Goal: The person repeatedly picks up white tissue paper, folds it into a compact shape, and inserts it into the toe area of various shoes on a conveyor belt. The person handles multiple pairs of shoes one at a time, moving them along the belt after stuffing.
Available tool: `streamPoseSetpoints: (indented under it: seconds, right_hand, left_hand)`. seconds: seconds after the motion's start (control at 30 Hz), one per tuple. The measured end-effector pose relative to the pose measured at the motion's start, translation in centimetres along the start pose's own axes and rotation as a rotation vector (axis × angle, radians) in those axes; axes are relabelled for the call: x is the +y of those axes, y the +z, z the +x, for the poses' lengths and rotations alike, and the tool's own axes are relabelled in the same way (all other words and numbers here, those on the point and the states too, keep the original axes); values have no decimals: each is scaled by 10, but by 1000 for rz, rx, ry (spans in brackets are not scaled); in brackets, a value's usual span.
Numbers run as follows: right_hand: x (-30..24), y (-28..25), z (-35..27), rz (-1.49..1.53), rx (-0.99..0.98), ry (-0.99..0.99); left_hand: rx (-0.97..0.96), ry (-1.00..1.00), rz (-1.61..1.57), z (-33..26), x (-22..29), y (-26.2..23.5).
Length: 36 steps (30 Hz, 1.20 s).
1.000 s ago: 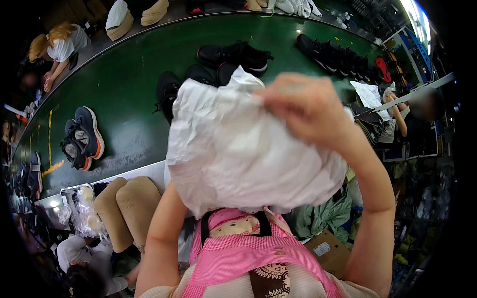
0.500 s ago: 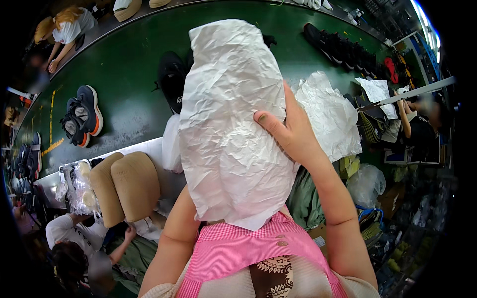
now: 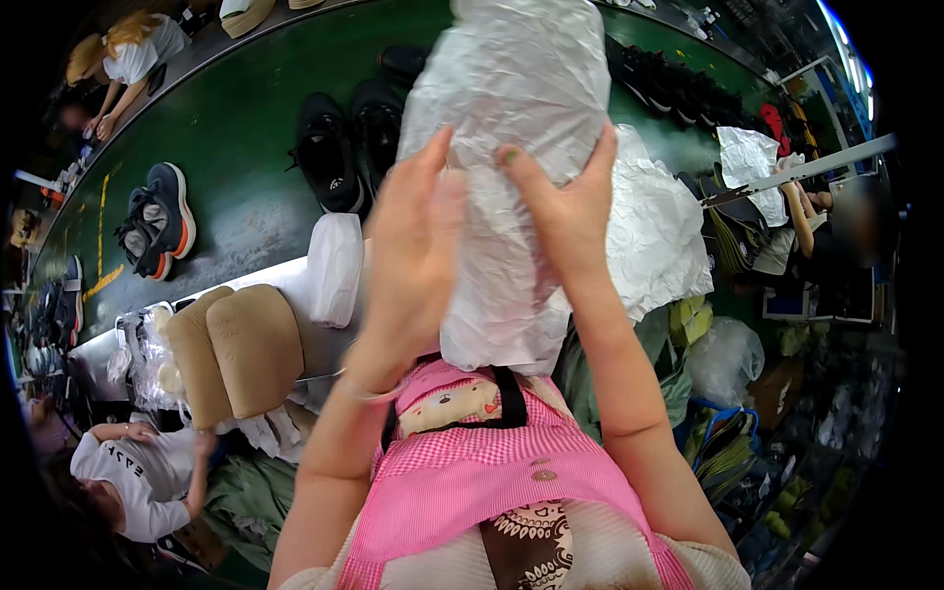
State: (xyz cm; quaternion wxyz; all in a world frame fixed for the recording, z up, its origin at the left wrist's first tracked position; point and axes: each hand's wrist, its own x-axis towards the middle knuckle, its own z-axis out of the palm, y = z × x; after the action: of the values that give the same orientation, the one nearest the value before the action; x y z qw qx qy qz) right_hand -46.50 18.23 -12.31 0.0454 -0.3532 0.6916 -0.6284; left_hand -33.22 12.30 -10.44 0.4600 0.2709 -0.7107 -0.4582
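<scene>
Crumpled white tissue paper [image 3: 511, 147], one large sheet bunched into a tall wad, held up close in front of the camera over the near edge of the green conveyor belt [image 3: 246, 118]. Right hand [image 3: 565, 211] grips it from the right, thumb and fingers closed into the paper. Left hand [image 3: 413, 246] lies flat against the left side, fingers extended together, pressing rather than pinching; slightly blurred.

Risks, as judged: hold is one-sided, so the thin sheet could tear at the right thumb or slide out from under the flat left palm. The wad also blocks sight of the belt, so black shoes [image 3: 339, 147] behind it could be knocked.

Packages and labels:
- small white wrapped bundle [image 3: 334, 265] at the near belt edge, oblong, no label visible;
- loose white paper sheets [image 3: 659, 226] to the right, unprinted;
- two tan padded forms [image 3: 236, 344] at lower left, clear plastic bags [image 3: 143, 354] beside them;
- dark sneakers with orange soles [image 3: 157, 221] toward the left edge of the belt;
- yellow line marking [image 3: 101, 221] along that edge.
</scene>
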Motion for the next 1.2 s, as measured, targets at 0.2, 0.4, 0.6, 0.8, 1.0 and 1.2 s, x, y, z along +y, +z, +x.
streamPoseSetpoints:
  seconds: [0.2, 0.4, 0.6, 0.8, 1.0, 1.2]
  right_hand:
    - [-23, 17, -14, 407, -99, 103]
    - [-16, -12, 12, 807, -407, 460]
    - [-1, -11, 19, 617, -449, 493]
    - [-7, -18, -3, 133, -462, 129]
    - [-9, -31, -58, 19, -457, 155]
    - [28, -8, -38, -163, -161, -341]
  left_hand:
    - [-70, -517, -781, 14, -31, 20]
    - [-204, -623, -964, 5, -24, 11]
    - [-159, -653, -1028, -9, -31, 14]
    - [31, -530, -975, 0, -38, 17]
    - [140, -431, -1167, 32, -34, 9]
    - [187, -502, -1347, 28, -13, 11]
